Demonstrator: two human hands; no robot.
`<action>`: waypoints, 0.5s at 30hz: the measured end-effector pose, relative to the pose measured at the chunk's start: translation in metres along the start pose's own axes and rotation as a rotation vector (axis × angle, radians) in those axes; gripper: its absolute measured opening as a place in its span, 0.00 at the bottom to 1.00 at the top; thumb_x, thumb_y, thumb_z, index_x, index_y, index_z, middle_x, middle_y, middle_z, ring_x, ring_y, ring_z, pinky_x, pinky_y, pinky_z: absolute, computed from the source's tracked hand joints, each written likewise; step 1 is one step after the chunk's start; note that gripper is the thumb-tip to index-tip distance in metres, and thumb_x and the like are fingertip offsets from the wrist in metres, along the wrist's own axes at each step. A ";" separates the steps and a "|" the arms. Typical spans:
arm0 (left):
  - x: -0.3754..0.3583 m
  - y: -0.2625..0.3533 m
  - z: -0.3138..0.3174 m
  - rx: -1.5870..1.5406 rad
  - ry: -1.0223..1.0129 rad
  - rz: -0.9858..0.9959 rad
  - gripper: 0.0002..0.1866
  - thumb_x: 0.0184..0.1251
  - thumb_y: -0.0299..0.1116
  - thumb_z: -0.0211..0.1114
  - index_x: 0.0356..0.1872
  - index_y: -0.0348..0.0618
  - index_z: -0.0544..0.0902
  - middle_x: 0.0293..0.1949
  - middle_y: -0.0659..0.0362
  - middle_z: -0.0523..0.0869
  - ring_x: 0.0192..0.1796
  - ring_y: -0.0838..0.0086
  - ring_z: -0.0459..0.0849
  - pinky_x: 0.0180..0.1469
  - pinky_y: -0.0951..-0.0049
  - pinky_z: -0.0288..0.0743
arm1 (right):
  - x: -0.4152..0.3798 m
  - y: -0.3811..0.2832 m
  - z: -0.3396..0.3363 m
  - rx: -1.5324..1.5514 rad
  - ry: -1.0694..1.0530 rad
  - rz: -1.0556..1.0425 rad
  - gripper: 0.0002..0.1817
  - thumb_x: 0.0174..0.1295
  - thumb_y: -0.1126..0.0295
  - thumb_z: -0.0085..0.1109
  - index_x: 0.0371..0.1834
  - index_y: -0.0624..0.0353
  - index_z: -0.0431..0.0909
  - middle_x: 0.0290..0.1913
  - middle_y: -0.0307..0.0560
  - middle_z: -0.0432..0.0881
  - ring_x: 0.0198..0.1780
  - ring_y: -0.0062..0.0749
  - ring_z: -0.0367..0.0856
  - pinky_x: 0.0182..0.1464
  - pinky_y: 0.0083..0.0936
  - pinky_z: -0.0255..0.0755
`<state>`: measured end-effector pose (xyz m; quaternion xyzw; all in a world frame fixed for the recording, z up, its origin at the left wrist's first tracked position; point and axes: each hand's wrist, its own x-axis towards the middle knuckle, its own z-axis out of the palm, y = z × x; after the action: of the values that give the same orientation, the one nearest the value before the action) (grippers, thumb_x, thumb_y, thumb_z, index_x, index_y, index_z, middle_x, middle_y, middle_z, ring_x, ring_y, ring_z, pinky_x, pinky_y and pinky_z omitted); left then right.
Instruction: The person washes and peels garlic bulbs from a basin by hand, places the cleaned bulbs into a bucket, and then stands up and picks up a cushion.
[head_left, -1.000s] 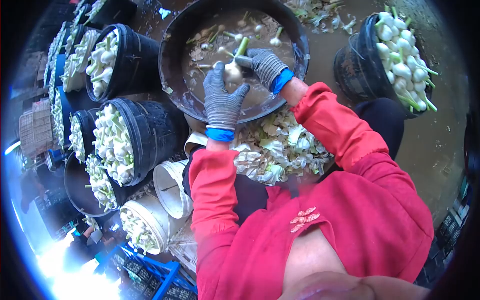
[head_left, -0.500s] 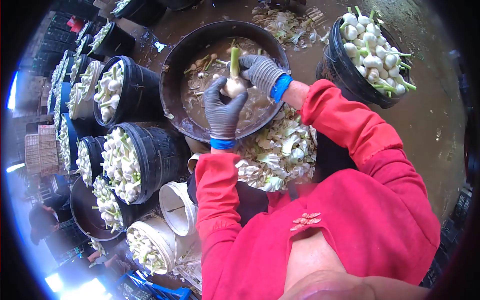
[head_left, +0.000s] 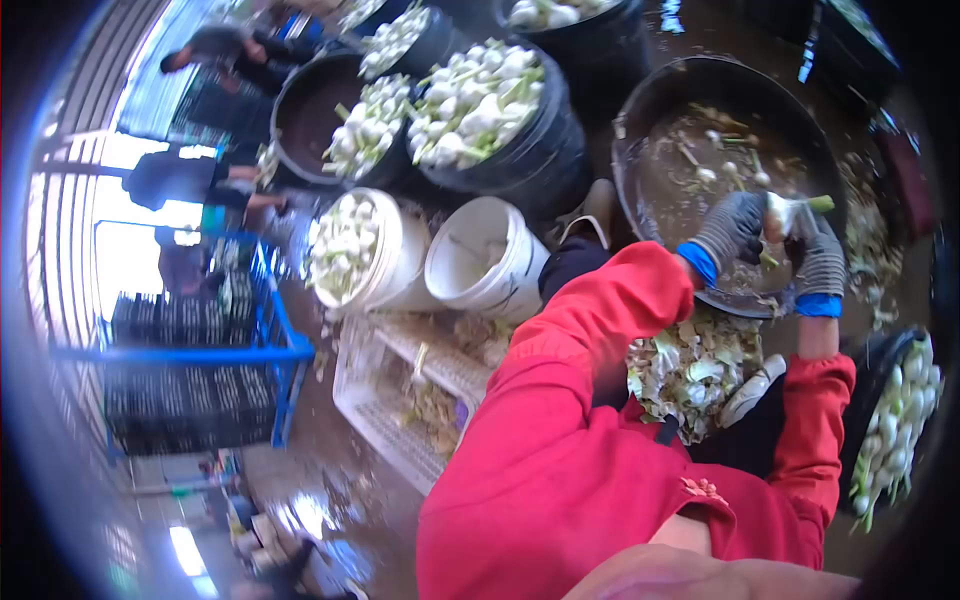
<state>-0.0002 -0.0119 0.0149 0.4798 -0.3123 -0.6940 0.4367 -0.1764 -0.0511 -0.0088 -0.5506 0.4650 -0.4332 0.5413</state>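
Note:
A white garlic bulb (head_left: pixel 778 215) with a short green stem is held above the wide dark tub (head_left: pixel 632 190). My left hand (head_left: pixel 730 235), in a grey ribbed glove with a blue cuff, is closed around one side of it. From the other side my right hand (head_left: pixel 822 262), gloved the same way, grips it near the stem. Some of the fingers are hidden behind the bulb. Below, murky water in the tub holds a few loose bulbs and scraps. Peeled garlic skins (head_left: pixel 690 370) are heaped between the tub and my body.
Black buckets (head_left: pixel 565 150) of garlic bulbs stand at upper left, and another bucket (head_left: pixel 868 375) is at right. Nearer are a filled white bucket (head_left: pixel 400 255), an open white bucket (head_left: pixel 520 270) and a white crate (head_left: pixel 385 425). Other people and a blue rack (head_left: pixel 200 354) are farther left.
My view has swung left, so the tub and hands appear farther right. The bulb has tipped from stem-up to stem pointing right, and both hands still hold it.

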 end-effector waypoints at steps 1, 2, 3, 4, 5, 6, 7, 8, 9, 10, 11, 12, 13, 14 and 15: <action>0.001 -0.025 -0.002 0.272 0.239 0.394 0.23 0.58 0.44 0.63 0.48 0.39 0.72 0.31 0.57 0.80 0.24 0.71 0.78 0.28 0.74 0.76 | 0.004 0.000 -0.002 -0.505 0.031 -0.281 0.15 0.62 0.67 0.55 0.50 0.61 0.73 0.41 0.42 0.79 0.39 0.28 0.78 0.41 0.24 0.73; -0.010 -0.025 0.002 0.368 0.294 0.634 0.26 0.53 0.40 0.68 0.50 0.38 0.70 0.36 0.54 0.79 0.32 0.70 0.78 0.35 0.72 0.76 | 0.005 0.000 0.005 0.006 0.077 0.040 0.16 0.62 0.66 0.55 0.53 0.57 0.73 0.42 0.41 0.78 0.40 0.27 0.77 0.41 0.23 0.72; -0.010 -0.016 0.004 0.475 0.349 0.852 0.31 0.47 0.37 0.72 0.52 0.37 0.69 0.41 0.52 0.78 0.39 0.68 0.79 0.41 0.71 0.76 | 0.015 0.003 0.013 0.517 0.131 0.391 0.18 0.62 0.65 0.55 0.55 0.53 0.72 0.43 0.39 0.77 0.42 0.26 0.76 0.42 0.21 0.71; -0.012 -0.010 0.000 0.543 0.359 0.687 0.36 0.38 0.35 0.75 0.52 0.37 0.70 0.46 0.49 0.75 0.49 0.63 0.75 0.50 0.68 0.72 | 0.020 0.001 0.018 0.543 0.122 0.414 0.18 0.62 0.66 0.55 0.56 0.52 0.72 0.44 0.40 0.77 0.42 0.26 0.76 0.42 0.20 0.71; -0.014 -0.003 -0.005 0.678 0.394 0.754 0.35 0.37 0.35 0.75 0.51 0.38 0.70 0.46 0.48 0.75 0.48 0.62 0.76 0.49 0.67 0.72 | 0.026 -0.004 0.023 0.567 0.112 0.438 0.18 0.62 0.66 0.55 0.57 0.51 0.71 0.44 0.41 0.77 0.42 0.26 0.75 0.42 0.20 0.70; -0.016 0.000 -0.008 0.817 0.422 0.824 0.34 0.37 0.34 0.75 0.50 0.38 0.71 0.46 0.48 0.75 0.47 0.61 0.76 0.49 0.67 0.73 | 0.028 -0.005 0.027 0.592 0.105 0.455 0.19 0.63 0.66 0.54 0.57 0.49 0.71 0.45 0.41 0.76 0.42 0.26 0.75 0.42 0.19 0.70; -0.018 0.002 -0.011 0.957 0.444 0.892 0.34 0.37 0.34 0.75 0.50 0.39 0.71 0.45 0.48 0.75 0.47 0.60 0.76 0.49 0.66 0.73 | 0.031 0.007 0.025 0.403 0.063 0.336 0.20 0.61 0.68 0.55 0.58 0.51 0.70 0.47 0.44 0.76 0.45 0.27 0.75 0.45 0.21 0.71; -0.018 0.001 -0.010 0.963 0.496 0.972 0.31 0.36 0.33 0.74 0.47 0.40 0.73 0.44 0.48 0.75 0.47 0.57 0.76 0.49 0.65 0.73 | 0.032 0.016 0.025 0.217 0.025 0.215 0.21 0.60 0.70 0.56 0.59 0.53 0.69 0.50 0.46 0.75 0.47 0.29 0.76 0.49 0.22 0.71; -0.018 0.001 -0.011 0.882 0.472 0.906 0.30 0.37 0.32 0.74 0.47 0.40 0.74 0.44 0.48 0.75 0.48 0.58 0.76 0.49 0.65 0.73 | 0.030 0.022 0.019 -0.388 -0.102 -0.028 0.24 0.57 0.75 0.57 0.59 0.54 0.69 0.53 0.48 0.74 0.50 0.31 0.76 0.52 0.24 0.71; -0.019 0.003 -0.010 0.802 0.449 0.843 0.30 0.37 0.32 0.74 0.46 0.40 0.74 0.44 0.48 0.76 0.49 0.58 0.76 0.49 0.65 0.72 | 0.028 0.028 0.014 -0.983 -0.074 -0.317 0.27 0.53 0.80 0.58 0.59 0.55 0.70 0.57 0.50 0.73 0.53 0.34 0.75 0.55 0.26 0.71; -0.021 0.007 -0.012 0.719 0.427 0.779 0.29 0.37 0.32 0.74 0.46 0.40 0.74 0.44 0.48 0.76 0.50 0.59 0.76 0.49 0.65 0.72 | 0.027 0.022 0.020 -0.634 -0.020 -0.176 0.27 0.51 0.82 0.58 0.58 0.55 0.70 0.57 0.51 0.73 0.53 0.35 0.75 0.55 0.26 0.70; -0.012 0.003 -0.019 0.675 0.419 0.847 0.30 0.42 0.32 0.72 0.50 0.40 0.71 0.43 0.50 0.76 0.46 0.62 0.79 0.43 0.65 0.77 | 0.025 0.016 0.027 -0.286 0.031 -0.036 0.28 0.50 0.84 0.58 0.57 0.55 0.71 0.57 0.52 0.73 0.53 0.37 0.76 0.56 0.27 0.70; -0.009 0.003 -0.023 0.387 0.331 0.677 0.30 0.45 0.32 0.71 0.51 0.40 0.69 0.43 0.51 0.76 0.43 0.63 0.80 0.40 0.66 0.79 | 0.025 0.018 0.025 -0.307 0.032 -0.085 0.27 0.50 0.82 0.58 0.57 0.56 0.72 0.56 0.53 0.73 0.52 0.39 0.76 0.55 0.28 0.70; -0.012 0.010 -0.024 0.101 0.237 0.503 0.30 0.47 0.33 0.70 0.52 0.40 0.68 0.43 0.51 0.76 0.41 0.65 0.81 0.36 0.67 0.80 | 0.025 0.017 0.025 -0.329 0.034 -0.133 0.26 0.50 0.81 0.59 0.56 0.56 0.73 0.55 0.54 0.73 0.52 0.42 0.76 0.55 0.29 0.71; -0.013 0.015 -0.026 -0.180 0.139 0.323 0.29 0.50 0.34 0.69 0.53 0.40 0.67 0.42 0.52 0.76 0.38 0.66 0.82 0.33 0.68 0.81 | 0.024 0.016 0.026 -0.351 0.037 -0.182 0.25 0.50 0.79 0.60 0.55 0.57 0.74 0.54 0.55 0.74 0.52 0.44 0.76 0.55 0.30 0.71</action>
<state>0.0306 -0.0071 0.0236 0.4292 -0.2912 -0.6051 0.6040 -0.1474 -0.0693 -0.0264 -0.6684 0.4913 -0.4026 0.3870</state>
